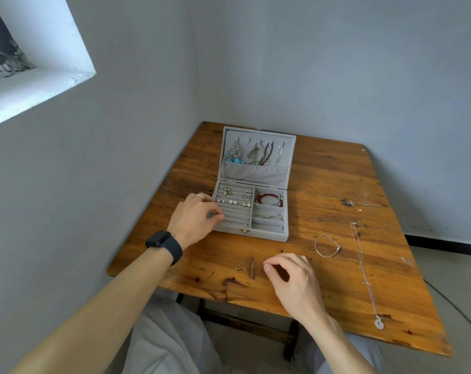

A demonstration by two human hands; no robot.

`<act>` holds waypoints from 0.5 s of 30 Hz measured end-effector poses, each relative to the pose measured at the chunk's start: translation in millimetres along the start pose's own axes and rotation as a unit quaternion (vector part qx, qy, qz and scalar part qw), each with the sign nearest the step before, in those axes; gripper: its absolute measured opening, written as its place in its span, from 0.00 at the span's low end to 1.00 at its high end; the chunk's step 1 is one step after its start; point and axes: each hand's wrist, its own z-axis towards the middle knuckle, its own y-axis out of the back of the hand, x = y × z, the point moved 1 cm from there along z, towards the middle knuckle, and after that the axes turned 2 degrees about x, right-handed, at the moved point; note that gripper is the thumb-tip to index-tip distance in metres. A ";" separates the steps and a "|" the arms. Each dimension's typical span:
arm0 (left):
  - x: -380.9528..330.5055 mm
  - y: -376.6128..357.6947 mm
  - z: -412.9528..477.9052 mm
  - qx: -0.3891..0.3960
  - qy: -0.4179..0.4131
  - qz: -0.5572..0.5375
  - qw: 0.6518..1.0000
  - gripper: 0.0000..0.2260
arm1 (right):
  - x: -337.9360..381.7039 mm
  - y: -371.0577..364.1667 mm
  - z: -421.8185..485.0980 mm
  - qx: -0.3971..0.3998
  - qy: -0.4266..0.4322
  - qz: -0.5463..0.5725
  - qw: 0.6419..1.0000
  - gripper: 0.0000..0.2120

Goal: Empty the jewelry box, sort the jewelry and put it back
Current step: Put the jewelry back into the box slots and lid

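A grey velvet jewelry box (266,234) stands open on the wooden table (323,184). Its lid holds hanging earrings (233,155) and necklaces. Rings and pearl earrings (232,202) sit in the ring rolls, and a red bead bracelet (269,198) lies in the right compartment. My left hand (195,218) grips the box's front left corner, fingers curled over the rim. My right hand (291,273) hovers over the table with fingers curled, and I cannot tell whether it holds something. Small stud earrings (239,266), a thin bangle (327,245) and a long silver pendant necklace (364,273) lie on the table.
The table stands in a corner between grey walls. A short brown stick-like piece (252,268) lies beside the stud earrings. The near table edge runs just above my lap. A window recess is high on the left.
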 end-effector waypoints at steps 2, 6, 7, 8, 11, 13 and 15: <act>-0.6 0.5 12.0 0.045 -0.002 0.004 0.999 0.09 | 3.7 2.6 4.9 0.011 -0.012 0.024 1.000 0.04; -8.0 -3.5 26.8 0.117 -0.015 -0.005 0.993 0.08 | 12.7 6.7 15.1 0.004 -0.016 0.055 0.998 0.04; -10.6 -4.5 29.4 0.130 -0.015 -0.003 0.991 0.08 | 14.6 8.1 17.5 0.001 -0.015 0.062 0.998 0.04; -13.2 -5.2 31.9 0.140 -0.012 0.004 0.990 0.08 | 16.3 9.8 19.7 -0.001 -0.015 0.069 0.997 0.04; -19.3 -7.3 37.8 0.159 0.006 0.037 0.987 0.08 | 21.4 15.9 25.8 -0.007 -0.013 0.089 0.996 0.04; -22.1 -9.2 39.8 0.163 0.018 0.057 0.985 0.08 | 24.9 20.7 30.1 -0.011 -0.005 0.097 0.995 0.04; -23.8 -10.1 40.3 0.159 0.026 0.076 0.984 0.08 | 28.3 24.7 35.7 -0.016 0.004 0.099 0.995 0.04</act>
